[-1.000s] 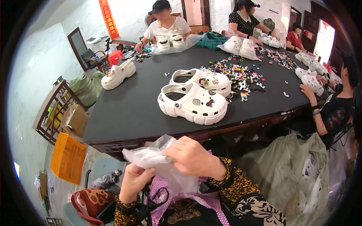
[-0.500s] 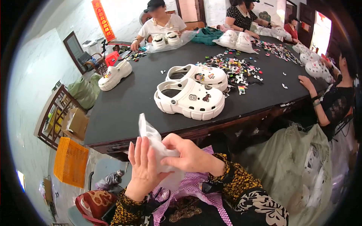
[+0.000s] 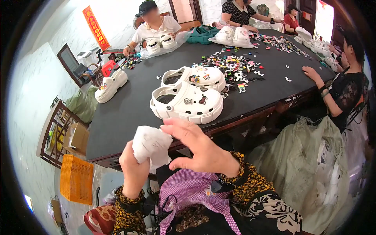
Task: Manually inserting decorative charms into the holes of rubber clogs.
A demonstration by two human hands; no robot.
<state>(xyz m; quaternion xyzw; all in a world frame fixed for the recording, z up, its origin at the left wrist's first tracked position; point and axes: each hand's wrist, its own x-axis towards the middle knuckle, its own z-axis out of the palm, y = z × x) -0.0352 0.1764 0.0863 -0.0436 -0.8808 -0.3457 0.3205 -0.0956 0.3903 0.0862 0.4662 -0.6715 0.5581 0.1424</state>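
My left hand (image 3: 134,167) grips a crumpled, thin white sheet of what looks like tissue paper (image 3: 152,144), bunched up above the thumb. Just right of it, my right hand (image 3: 203,150) is open, thumb and fingers spread, with fingertips close to the paper's edge. Past my hands, on the black table (image 3: 129,125), stands a white clog (image 3: 192,103) with dark charms on its top. A second white clog (image 3: 213,79) with colourful charms sits right behind it. Another charmed white clog (image 3: 111,87) stands alone near the table's left edge.
Loose colourful shoe charms (image 3: 231,67) lie heaped beyond the clogs. Co-workers sit around the table; one person's hand (image 3: 313,74) rests at its right edge. Bagged clogs (image 3: 234,37) stand at the far side. A large woven sack (image 3: 290,164) is at my right, an orange basket (image 3: 76,178) at left.
The paper is now bunched in my left hand; before, it stood loosely up between both hands. My right hand has let go and spread its fingers. The whole view has shifted slightly.
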